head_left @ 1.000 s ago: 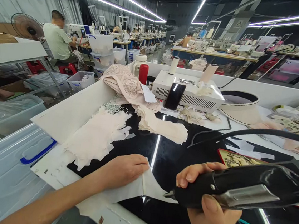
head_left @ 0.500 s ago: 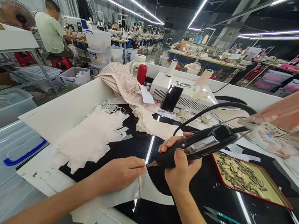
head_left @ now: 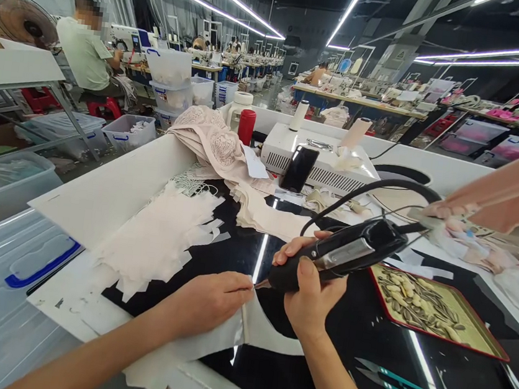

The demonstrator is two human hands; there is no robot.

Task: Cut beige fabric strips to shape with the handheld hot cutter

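My right hand [head_left: 311,294] is wrapped around a black corded handheld cutter [head_left: 347,251], its narrow metal tip pointing down to the left. That tip sits at the edge of a pale fabric piece [head_left: 267,333], close to my left fingertips. My left hand [head_left: 216,302] is closed in a pinch on the fabric's upper corner. The cloth has a curved edge and drapes over the front of the black glossy work surface [head_left: 261,382]. Whether the tip touches the cloth or my fingers, I cannot tell.
Stacked pale fabric pieces [head_left: 156,233] lie left; lace cups [head_left: 214,133] are behind. To the right are a tray of seeds and peanuts [head_left: 442,315] and teal thread snips [head_left: 401,385]. A phone [head_left: 300,168] leans on a white vented box [head_left: 320,151]. The cutter's cord [head_left: 382,183] arches rightward.
The cutter and my right hand have shifted very slightly left. My left hand keeps its pinch on the fabric, almost unmoved.
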